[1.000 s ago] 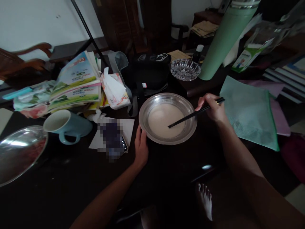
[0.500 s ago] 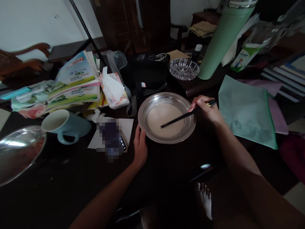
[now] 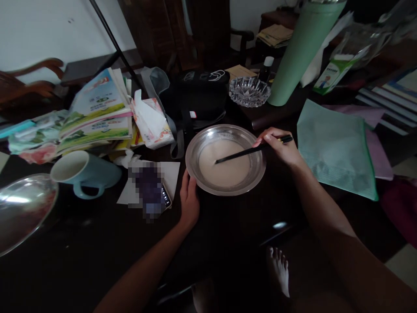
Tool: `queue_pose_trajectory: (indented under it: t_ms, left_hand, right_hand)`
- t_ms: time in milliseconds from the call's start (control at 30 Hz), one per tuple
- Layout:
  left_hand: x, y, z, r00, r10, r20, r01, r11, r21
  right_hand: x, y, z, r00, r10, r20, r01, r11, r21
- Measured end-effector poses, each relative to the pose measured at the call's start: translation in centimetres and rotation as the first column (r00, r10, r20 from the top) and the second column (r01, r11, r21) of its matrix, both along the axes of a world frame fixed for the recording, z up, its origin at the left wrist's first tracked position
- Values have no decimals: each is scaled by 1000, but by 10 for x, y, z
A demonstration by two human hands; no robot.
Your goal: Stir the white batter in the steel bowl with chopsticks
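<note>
A: What sort of room was it?

B: A dim one, with a pale wall point(image 3: 65, 26) at the back and a dark, crowded counter point(image 3: 97, 243) spread before the person. Toward the far side sat a black bag point(image 3: 202, 102).

A: Where was the bowl?

B: The metal bowl point(image 3: 192, 152) stood on the counter just in front of the bag, between the person's two hands, its wide rim facing up.

A: Was it an easy thing to handle?

B: Probably stiff and fairly light in itself, though its contents would have added weight and slopped if it tipped. Smooth metal could have been slippery when wet, so opposite sides of the rim looked the best place to take hold.

A: And inside it?

B: A cloudy, pale liquid point(image 3: 231, 169), well below the rim.

A: How were the hands?

B: The left hand point(image 3: 190, 202) had its fingers against the bowl's near left side; whether it gripped or merely steadied, nobody could tell. The right hand point(image 3: 282, 150) was closed around black chopsticks point(image 3: 241, 154) near their upper end.

A: A sensible place?

B: It seemed so: they looked light, rigid and slick, and that hold left the tips free at the liquid.
</note>
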State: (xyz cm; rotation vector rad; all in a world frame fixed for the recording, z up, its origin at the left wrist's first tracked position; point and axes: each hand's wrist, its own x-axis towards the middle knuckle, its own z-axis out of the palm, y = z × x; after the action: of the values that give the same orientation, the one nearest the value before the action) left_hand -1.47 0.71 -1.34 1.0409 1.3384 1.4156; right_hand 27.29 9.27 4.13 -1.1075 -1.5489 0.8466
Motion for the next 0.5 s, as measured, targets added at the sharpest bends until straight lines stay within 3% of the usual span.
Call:
queue_pose_trajectory:
  t_ms: [167, 367, 500]
  left_hand:
    - [0, 0, -6, 999, -5, 32, 5, 1000, 8]
    - [0, 0, -4, 1000, -1, 5, 0, 1000, 16]
    - [0, -1, -1, 1000, -3, -14, 3, 1000, 2]
  right_hand:
    - [6, 4, -3, 981, -153, -118, 159, 986, 42]
    - [5, 3, -6, 999, 26, -47, -28, 999, -22]
    - [6, 5, -4, 986, -145, -81, 150, 987, 51]
